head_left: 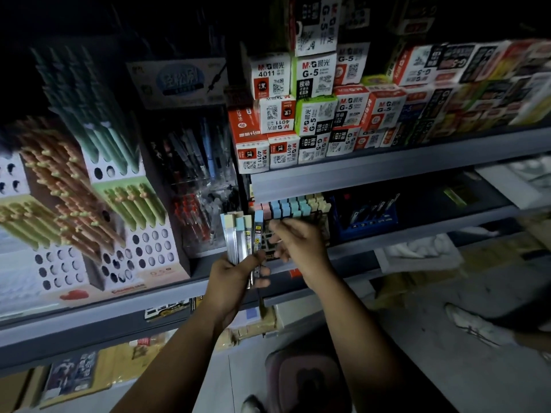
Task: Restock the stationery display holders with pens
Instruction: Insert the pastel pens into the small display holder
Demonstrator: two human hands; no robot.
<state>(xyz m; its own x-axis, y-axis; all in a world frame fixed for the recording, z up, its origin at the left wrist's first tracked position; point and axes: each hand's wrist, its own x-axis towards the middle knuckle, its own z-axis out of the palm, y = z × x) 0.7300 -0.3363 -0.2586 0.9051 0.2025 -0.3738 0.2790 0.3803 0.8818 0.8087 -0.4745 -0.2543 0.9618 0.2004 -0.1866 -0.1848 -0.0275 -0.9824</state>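
Left hand (235, 272) gripping pens (240, 234), right hand (298, 242) loose, empty, dimly lit grey shelf (387, 171), grey floor (432, 359)

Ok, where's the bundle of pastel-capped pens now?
Head view, centre: the pastel-capped pen bundle stands upright in the left hand, beside the right hand, before the black wire holder.

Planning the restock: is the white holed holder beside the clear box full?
Partly empty: the white holder shows many open holes below its green pens.

Red-and-white boxes (269, 76) are sitting upper centre; pale blue, yellow and pink caps (293, 204) are showing mid-frame; white holders (149, 257) at left are showing dark round holes.
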